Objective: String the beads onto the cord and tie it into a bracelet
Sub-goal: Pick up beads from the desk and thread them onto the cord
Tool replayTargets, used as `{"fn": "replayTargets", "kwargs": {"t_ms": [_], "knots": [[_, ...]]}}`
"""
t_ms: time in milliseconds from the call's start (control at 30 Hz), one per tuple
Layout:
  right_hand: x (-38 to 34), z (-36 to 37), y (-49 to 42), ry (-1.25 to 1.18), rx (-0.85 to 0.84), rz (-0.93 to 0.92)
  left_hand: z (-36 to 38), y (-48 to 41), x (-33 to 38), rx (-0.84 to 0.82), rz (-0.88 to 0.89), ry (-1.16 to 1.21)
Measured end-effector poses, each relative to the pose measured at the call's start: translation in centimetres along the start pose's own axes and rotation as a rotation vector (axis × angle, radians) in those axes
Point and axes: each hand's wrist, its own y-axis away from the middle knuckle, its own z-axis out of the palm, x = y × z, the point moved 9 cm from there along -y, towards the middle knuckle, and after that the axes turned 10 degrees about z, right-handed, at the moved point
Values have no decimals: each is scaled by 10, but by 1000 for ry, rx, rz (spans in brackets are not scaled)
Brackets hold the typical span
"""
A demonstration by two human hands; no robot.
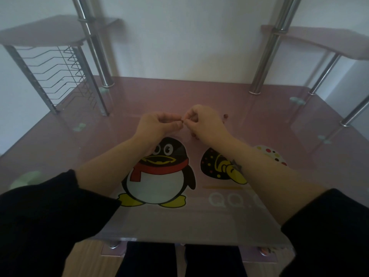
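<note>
Pink glass desk (259, 136) with a penguin decal (159, 172); both hands are raised just over it, fingertips meeting.

Left hand (157, 122): fingers curled, thumb and forefinger pinching a small dark bead (182, 121).

Right hand (203, 120): fingers curled, tips pinched together just beside that bead. Whatever they hold is too thin to make out, and the cord is not discernible.

Loose beads (195, 135) lie on the glass, partly hidden under the right hand's heel. A stray bead (226, 116) lies apart, to the right of that hand.

Black sleeves (50, 206) are pushed up both forearms.
</note>
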Motion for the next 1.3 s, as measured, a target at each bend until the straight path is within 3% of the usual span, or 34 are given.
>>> {"fn": "replayTargets", "kwargs": {"t_ms": [300, 600, 1300], "knots": [[-2, -4, 2, -34, -26, -37, 2, 1, 0, -9, -3, 24], [-3, -3, -2, 34, -25, -45, 6, 3, -1, -28, -54, 197], [-9, -4, 1, 124, -67, -53, 4, 7, 4, 16, -33, 95]]}}
